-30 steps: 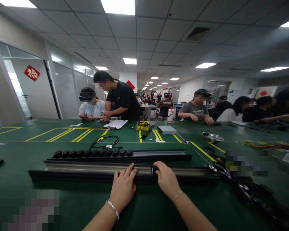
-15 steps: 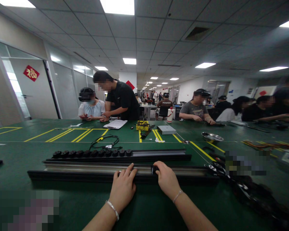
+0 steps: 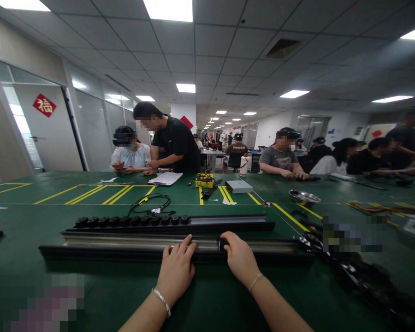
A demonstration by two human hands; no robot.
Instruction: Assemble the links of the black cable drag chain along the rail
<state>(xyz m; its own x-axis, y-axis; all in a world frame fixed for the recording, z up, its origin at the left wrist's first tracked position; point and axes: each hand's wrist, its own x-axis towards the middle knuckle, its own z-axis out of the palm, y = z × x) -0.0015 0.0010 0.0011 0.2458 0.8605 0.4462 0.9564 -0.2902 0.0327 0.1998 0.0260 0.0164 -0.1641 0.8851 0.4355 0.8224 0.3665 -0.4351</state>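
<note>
A long black rail point(image 3: 100, 251) with a pale metal channel lies crosswise on the green table in front of me. My left hand point(image 3: 177, 267) rests on its middle, fingers stretched out over the channel. Just to the right, my right hand point(image 3: 241, 260) pinches a small black round part point(image 3: 222, 244) at the channel; the fingers cover some of it. Behind this rail runs a second black rail point(image 3: 231, 221), whose left part carries a row of several black round pieces point(image 3: 134, 221).
Loose black parts point(image 3: 356, 272) are heaped along the right side. Farther back are a metal bowl point(image 3: 304, 197), a black cable point(image 3: 148, 201), a yellow device point(image 3: 204, 180), a grey box point(image 3: 239, 186) and a clipboard with paper point(image 3: 166, 178). Several people are around the table's far side.
My hands, the pinched part and both rails look unmoved. At the far right, a standing person has shifted left.
</note>
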